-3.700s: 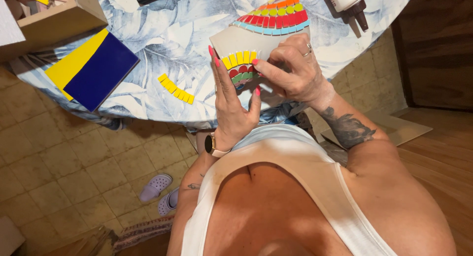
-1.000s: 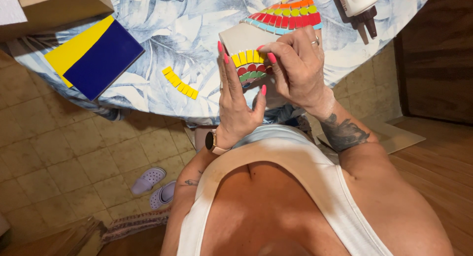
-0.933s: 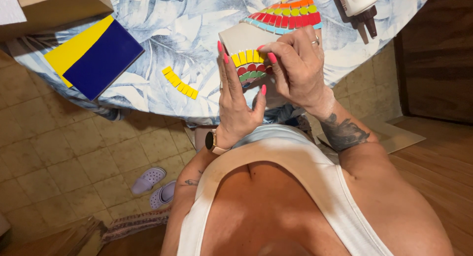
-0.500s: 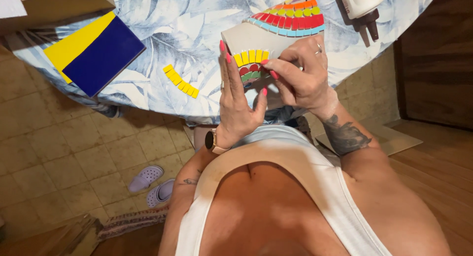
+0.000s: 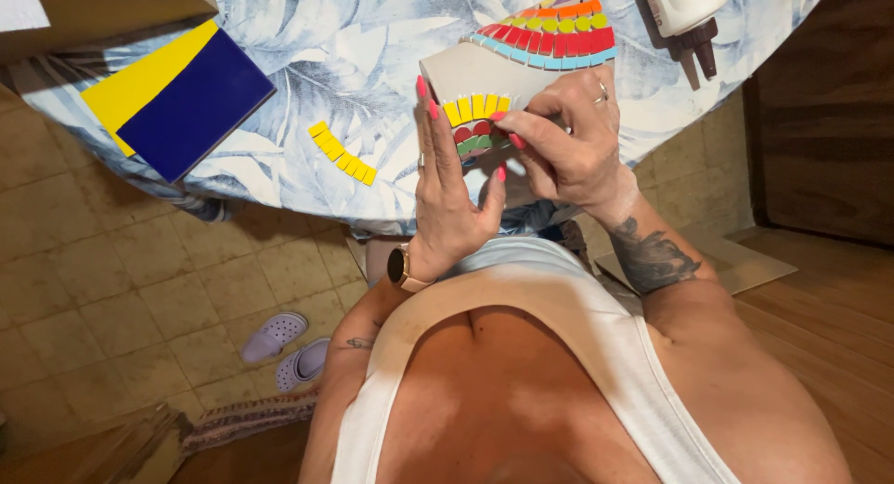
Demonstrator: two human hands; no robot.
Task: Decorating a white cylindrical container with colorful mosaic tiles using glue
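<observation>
Two hands work on a mosaic piece at the edge of a leaf-patterned surface.

The left hand (image 5: 447,191) stands flat, fingers straight and together, its grip open against the side of the grey mosaic piece (image 5: 484,74). The right hand (image 5: 563,144) pinches at the small coloured tiles (image 5: 477,130) on the piece's near edge; whether it holds a loose tile cannot be told. A row of loose yellow tiles (image 5: 343,153) lies beside them, blue and yellow sheets (image 5: 182,98) farther left. A glue bottle (image 5: 687,14) and cardboard box (image 5: 112,9) are cut off at the top.
</observation>
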